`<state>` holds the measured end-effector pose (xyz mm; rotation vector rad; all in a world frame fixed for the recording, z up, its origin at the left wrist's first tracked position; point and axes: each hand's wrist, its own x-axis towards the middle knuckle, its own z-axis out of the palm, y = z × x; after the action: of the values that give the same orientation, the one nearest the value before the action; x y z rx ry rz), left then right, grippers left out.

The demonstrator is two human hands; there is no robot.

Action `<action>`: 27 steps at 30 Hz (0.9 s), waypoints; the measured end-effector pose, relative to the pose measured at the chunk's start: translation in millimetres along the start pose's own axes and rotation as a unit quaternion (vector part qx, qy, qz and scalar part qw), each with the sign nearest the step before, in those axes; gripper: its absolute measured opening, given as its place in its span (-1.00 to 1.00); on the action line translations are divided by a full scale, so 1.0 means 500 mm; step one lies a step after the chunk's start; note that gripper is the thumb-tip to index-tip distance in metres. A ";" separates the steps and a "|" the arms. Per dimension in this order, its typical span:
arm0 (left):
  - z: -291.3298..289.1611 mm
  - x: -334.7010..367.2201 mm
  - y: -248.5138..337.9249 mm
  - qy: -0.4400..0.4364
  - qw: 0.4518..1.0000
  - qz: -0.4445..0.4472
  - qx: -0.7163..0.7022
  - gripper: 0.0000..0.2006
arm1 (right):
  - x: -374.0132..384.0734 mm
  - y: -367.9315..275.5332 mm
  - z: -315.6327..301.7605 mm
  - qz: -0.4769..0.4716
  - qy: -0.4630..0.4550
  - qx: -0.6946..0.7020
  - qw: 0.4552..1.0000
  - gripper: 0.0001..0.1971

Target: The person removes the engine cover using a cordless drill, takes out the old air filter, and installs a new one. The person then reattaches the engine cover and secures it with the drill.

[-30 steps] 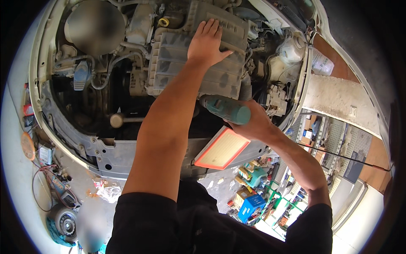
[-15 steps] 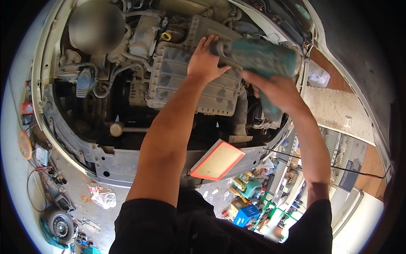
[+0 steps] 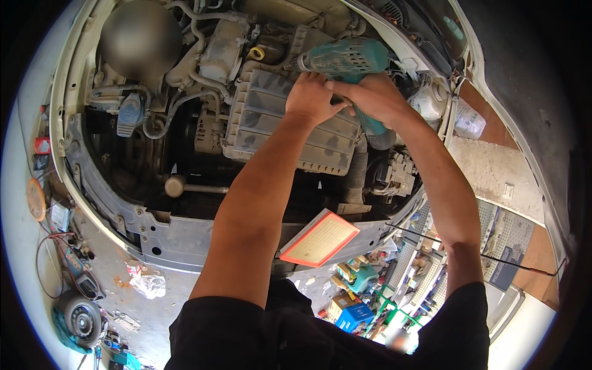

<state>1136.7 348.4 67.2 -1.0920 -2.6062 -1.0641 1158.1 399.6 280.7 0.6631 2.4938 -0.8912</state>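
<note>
I lean over an open car engine bay. My right hand [image 3: 373, 97] grips the handle of a teal power drill [image 3: 345, 58] whose nose points left at the upper edge of the grey ribbed air filter housing [image 3: 277, 126]. My left hand [image 3: 311, 95] rests on the housing right below the drill, touching the tool's front and my right hand. An orange-framed flat air filter [image 3: 319, 237] lies on the front edge of the bay, under my arms.
Hoses, a yellow oil cap [image 3: 256, 53] and a blue-capped reservoir [image 3: 129, 114] crowd the bay's left side. A thin hood prop rod [image 3: 481, 253] runs at the right. On the floor lie a small wheel [image 3: 81, 317], cables, boxes and green crates [image 3: 361, 311].
My right hand has carried the drill from beside my body up over the engine and to the housing's top edge. My left hand shifted right along the housing to meet the drill.
</note>
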 end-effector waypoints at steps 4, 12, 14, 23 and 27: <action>-0.003 0.000 0.004 0.003 1.000 -0.001 -0.004 -0.56 | 0.001 0.003 0.003 -0.027 0.007 -0.014 1.000 -0.80; -0.004 0.000 0.001 0.001 1.000 -0.008 0.002 -0.63 | 0.002 0.013 0.010 -0.007 0.011 -0.009 1.000 -0.78; -0.004 0.001 0.003 -0.008 1.000 -0.014 -0.004 -0.63 | 0.006 0.017 0.008 -0.010 0.006 0.001 1.000 -0.78; -0.011 0.002 0.003 -0.050 0.999 -0.008 0.011 -0.49 | 0.000 0.011 0.011 -0.020 0.015 0.001 1.000 -0.77; -0.006 0.001 0.000 -0.035 0.999 -0.008 0.012 -0.45 | -0.003 -0.008 0.006 -0.004 -0.005 -0.030 1.000 -0.76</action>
<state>1136.1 346.7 69.4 -1.1264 -2.6782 -1.0134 1157.8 394.4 281.5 0.6287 2.5046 -0.8178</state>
